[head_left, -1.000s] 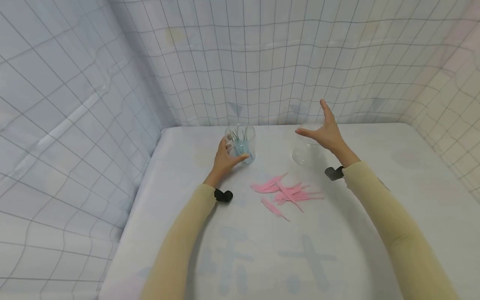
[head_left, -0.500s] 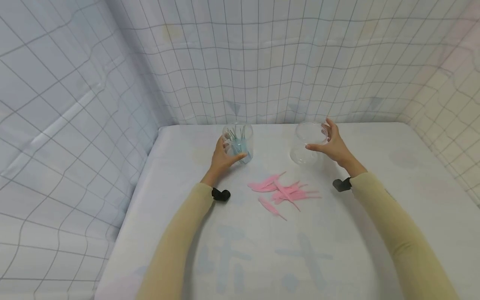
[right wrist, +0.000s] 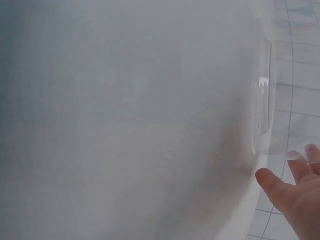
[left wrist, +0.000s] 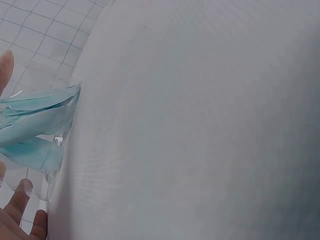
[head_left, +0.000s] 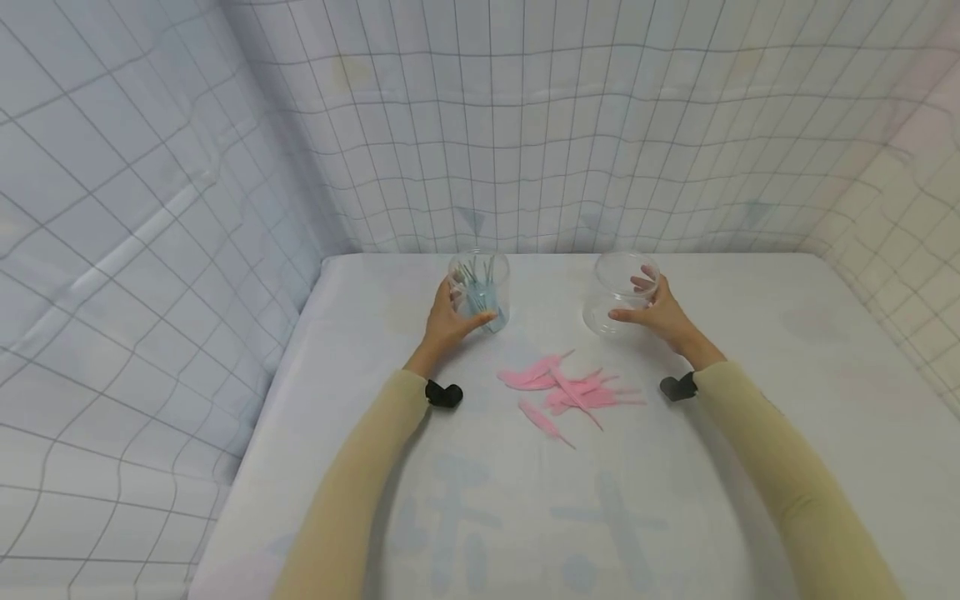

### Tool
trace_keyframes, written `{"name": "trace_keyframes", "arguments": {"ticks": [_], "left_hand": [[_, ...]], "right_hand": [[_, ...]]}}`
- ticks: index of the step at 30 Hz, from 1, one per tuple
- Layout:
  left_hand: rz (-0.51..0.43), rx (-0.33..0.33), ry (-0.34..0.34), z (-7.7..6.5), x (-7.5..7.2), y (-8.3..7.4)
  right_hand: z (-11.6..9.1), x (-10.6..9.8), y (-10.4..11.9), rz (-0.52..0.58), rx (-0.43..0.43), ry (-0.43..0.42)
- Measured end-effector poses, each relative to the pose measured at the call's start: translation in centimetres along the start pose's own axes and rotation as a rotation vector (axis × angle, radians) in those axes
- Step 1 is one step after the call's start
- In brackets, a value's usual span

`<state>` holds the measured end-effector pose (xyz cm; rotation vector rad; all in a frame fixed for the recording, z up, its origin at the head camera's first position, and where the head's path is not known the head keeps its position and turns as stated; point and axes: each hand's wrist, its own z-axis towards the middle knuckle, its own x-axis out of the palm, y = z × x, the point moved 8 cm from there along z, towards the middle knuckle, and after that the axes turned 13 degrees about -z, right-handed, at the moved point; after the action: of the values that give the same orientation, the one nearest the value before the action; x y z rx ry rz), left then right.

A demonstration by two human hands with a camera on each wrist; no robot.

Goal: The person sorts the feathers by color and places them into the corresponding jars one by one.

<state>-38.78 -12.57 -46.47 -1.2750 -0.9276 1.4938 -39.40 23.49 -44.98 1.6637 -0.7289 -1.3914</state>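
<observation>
Near the table's back edge, my left hand grips a clear round jar, its thumb across the front and its fingers round the left side. Pale blue feathers stand inside, quills up; the left wrist view shows their blue vanes close by the fingers. To the right, my right hand holds a second clear jar with nothing inside, thumb in front and fingers seen through the far wall. Only part of that jar's base shows in the right wrist view.
Several pink feathers lie in a loose pile on the white tablecloth, between and nearer than the jars. Gridded white curtains hang behind the table and at both sides.
My right hand has come down from above the right-hand jar and closed round its side. The left hand has stayed at the jar of blue feathers.
</observation>
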Motion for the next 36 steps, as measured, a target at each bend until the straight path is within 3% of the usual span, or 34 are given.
{"name": "trace_keyframes", "arguments": {"ticks": [11,19,28,33,36], "left_hand": [[0.028,-0.007,-0.008,-0.2,0.3,-0.1],[-0.018,0.003,0.018,-0.3,0.5,-0.4],[-0.057,-0.047,0.050,-0.5,0.6,0.1],[-0.088,-0.013,0.047,-0.6,0.4,-0.8],[-0.057,0.068,-0.007,-0.9,-0.1,-2.1]], "right_hand": [[0.4,0.0,-0.6,-0.041,-0.013,-0.040],[0.4,-0.1,-0.4,-0.060,-0.026,-0.045],[0.7,0.0,-0.9,-0.042,-0.021,-0.040],[0.9,-0.1,-1.2,-0.038,-0.023,-0.042],[0.9,-0.2,-1.3,-0.035,-0.016,-0.036]]}}
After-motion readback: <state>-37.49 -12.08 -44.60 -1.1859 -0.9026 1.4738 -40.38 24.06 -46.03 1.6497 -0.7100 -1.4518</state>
